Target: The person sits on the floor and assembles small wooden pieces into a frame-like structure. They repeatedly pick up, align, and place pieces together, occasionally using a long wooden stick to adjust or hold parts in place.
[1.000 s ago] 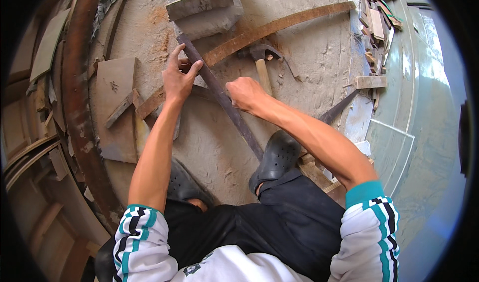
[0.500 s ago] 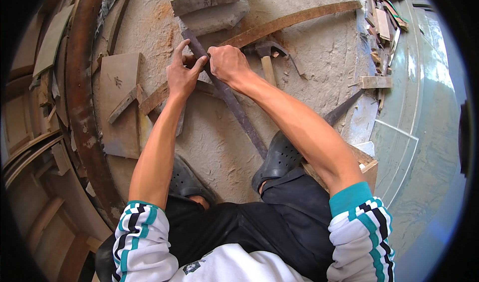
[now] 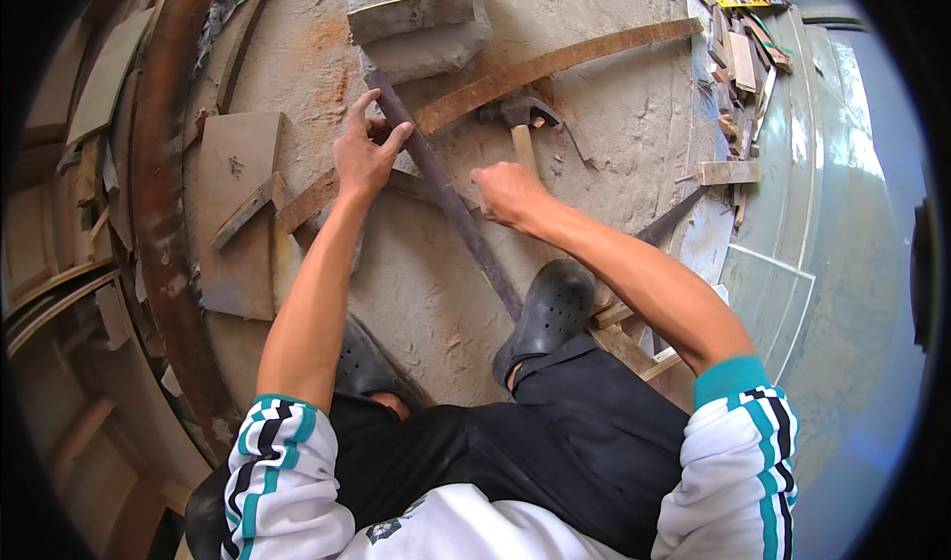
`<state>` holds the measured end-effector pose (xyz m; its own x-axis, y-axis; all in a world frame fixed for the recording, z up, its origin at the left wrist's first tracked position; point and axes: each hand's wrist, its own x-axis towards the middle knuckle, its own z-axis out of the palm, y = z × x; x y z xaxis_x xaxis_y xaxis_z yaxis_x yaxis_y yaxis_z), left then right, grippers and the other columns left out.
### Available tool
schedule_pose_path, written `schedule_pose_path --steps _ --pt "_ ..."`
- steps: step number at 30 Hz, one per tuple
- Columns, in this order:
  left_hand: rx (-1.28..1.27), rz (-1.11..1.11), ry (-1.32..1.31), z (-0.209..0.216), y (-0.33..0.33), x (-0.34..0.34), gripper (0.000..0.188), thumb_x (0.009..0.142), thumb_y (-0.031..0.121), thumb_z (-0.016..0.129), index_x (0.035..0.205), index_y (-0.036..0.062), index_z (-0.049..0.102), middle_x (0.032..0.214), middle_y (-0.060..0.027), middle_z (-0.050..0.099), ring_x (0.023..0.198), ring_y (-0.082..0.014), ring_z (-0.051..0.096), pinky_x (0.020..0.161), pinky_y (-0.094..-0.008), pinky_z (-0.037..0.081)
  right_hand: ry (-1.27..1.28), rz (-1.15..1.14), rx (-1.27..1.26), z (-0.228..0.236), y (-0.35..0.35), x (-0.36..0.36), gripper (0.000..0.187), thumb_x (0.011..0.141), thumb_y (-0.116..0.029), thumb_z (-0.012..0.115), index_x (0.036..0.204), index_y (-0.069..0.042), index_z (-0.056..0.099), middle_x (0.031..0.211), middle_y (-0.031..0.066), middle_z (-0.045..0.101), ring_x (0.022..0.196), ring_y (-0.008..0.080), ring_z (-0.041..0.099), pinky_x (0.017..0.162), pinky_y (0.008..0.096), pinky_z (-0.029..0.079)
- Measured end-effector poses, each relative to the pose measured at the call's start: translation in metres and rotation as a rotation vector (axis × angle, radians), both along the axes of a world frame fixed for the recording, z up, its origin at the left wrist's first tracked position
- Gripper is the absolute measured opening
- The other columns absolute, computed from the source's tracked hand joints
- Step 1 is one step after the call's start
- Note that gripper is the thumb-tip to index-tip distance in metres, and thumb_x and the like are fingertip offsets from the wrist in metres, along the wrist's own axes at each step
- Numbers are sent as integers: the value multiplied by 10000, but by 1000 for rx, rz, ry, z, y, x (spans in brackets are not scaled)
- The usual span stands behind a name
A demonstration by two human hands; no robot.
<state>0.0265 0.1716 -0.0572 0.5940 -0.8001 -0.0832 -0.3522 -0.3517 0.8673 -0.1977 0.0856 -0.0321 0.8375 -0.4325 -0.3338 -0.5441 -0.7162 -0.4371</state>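
Note:
A long, narrow, dark purple-grey strip [image 3: 456, 203] slants from the stacked blocks down to the toe of my right clog. Whether it is wood or metal I cannot tell. My left hand [image 3: 365, 154] grips it close to its far end, thumb and index finger at the edge. To the right of the strip's middle is my right hand [image 3: 513, 196], closed with its fingers curled; anything inside is hidden. Just beyond that hand lies a claw hammer [image 3: 523, 142] with a pale wooden handle. A curved brown wooden piece [image 3: 555, 65] passes beneath the strip.
Grey blocks [image 3: 416, 55] stand at the far end. A flat board [image 3: 238, 203] rests on the left, beside a long rusty-brown beam [image 3: 170, 184]. Wood offcuts [image 3: 738, 85] pile up along glass sheets [image 3: 832, 243] on the right. My dark clogs [image 3: 550, 307] are close to the strip.
My right hand has come off the strip's far part and moved toward me and to the right. The left hand keeps its place on the strip.

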Motion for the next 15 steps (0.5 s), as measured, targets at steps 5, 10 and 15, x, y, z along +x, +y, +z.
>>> schedule_pose_path --steps 5,10,15 --pt "0 -34 39 -2 -2 3 691 856 275 813 1447 142 482 979 -113 742 927 -192 714 840 -348 556 -238 -258 21 -2 1 1 204 869 -153 579 925 20 670 853 268 696 854 470 684 765 518 562" --pt "-58 -27 160 -9 8 9 589 874 240 756 1395 119 510 1037 -131 753 983 -256 728 901 -389 545 -53 -390 68 10 42 21 365 909 -316 656 991 38 619 1025 278 655 978 460 659 873 517 536" --pt "-150 -10 18 -12 13 16 442 909 167 638 1311 24 523 1131 -156 734 1083 -294 696 963 -388 517 43 -344 85 10 59 23 459 875 -318 731 1114 39 568 1123 256 610 1040 457 642 887 519 533"
